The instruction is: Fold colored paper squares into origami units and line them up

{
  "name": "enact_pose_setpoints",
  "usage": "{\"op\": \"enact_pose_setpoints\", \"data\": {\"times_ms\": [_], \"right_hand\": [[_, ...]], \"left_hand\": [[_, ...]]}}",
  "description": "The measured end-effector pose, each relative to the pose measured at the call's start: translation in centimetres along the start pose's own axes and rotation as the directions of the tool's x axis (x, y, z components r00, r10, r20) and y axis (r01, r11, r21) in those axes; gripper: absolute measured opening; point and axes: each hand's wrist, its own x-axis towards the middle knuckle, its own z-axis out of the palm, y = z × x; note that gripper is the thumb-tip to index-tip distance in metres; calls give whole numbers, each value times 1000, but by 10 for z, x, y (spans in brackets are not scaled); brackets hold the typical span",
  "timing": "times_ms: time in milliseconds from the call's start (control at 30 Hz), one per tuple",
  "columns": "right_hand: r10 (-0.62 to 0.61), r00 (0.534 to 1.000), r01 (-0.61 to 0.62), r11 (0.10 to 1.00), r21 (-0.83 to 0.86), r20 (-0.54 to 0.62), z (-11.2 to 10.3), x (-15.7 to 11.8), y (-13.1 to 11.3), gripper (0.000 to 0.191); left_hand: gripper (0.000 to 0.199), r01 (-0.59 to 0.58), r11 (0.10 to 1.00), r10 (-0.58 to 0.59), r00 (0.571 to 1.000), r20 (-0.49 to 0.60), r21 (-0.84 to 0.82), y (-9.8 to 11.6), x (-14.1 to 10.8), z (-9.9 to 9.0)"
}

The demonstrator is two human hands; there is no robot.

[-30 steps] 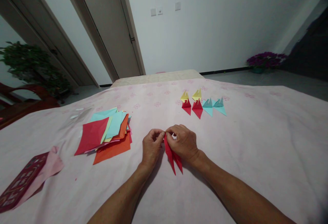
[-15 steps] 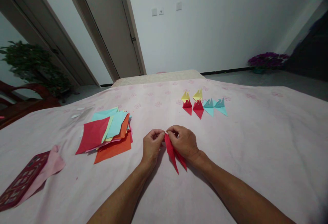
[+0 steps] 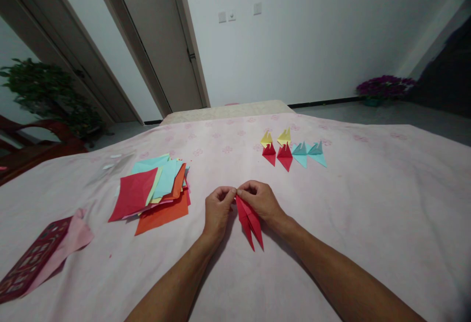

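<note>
Ppr pile L of red origami; 6 folded birds beyond, R.

The folded red piece and loose sheets present as matt paper, the tablecloth as wrinkled, matt cloth.

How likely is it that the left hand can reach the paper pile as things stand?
Probably yes: only tablecloth shows between the left hand and the paper pile. The hand would likely first release the folded red paper that it pinches.
</note>
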Motion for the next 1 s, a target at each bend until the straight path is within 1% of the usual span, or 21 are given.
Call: {"op": "enact_pose_setpoints", "data": {"times_ms": [100,233,367,533,600,667,733,867,1000], "right_hand": [[16,1000,-17,999,41,15,0,0,0,20],[54,997,-63,987,151,62,0,1,-1,24],[95,992,-109,977,184,83,-1,1,-3,25],[138,987,-156,951,268,86,0,-1,-10,24],[146,986,-162,942,295,77,1,-1,-12,24],[152,986,-166,932,321,69,0,-1,-13,24],[151,986,-166,921,353,68,0,-1,-12,25],[155,984,-179,884,431,89,-2,-1,-12,27],[161,980,-196,864,464,115,-1,-2,-13,28]], "left_hand": [[30,34,999,-34,999,-1,-31,1,-1,1],[31,85,992,-83,996,19,-89,1,0,1],[32,136,980,-130,990,48,-149,-1,0,1],[38,135,966,-116,988,99,-220,-2,0,1],[39,122,968,-100,989,107,-219,-1,-1,1],[39,98,978,-80,991,105,-185,1,-3,3],[43,85,983,-69,993,100,-165,3,-4,4],[53,106,975,-87,991,103,-194,6,-5,6],[54,113,974,-97,991,91,-198,8,-7,6]]}}
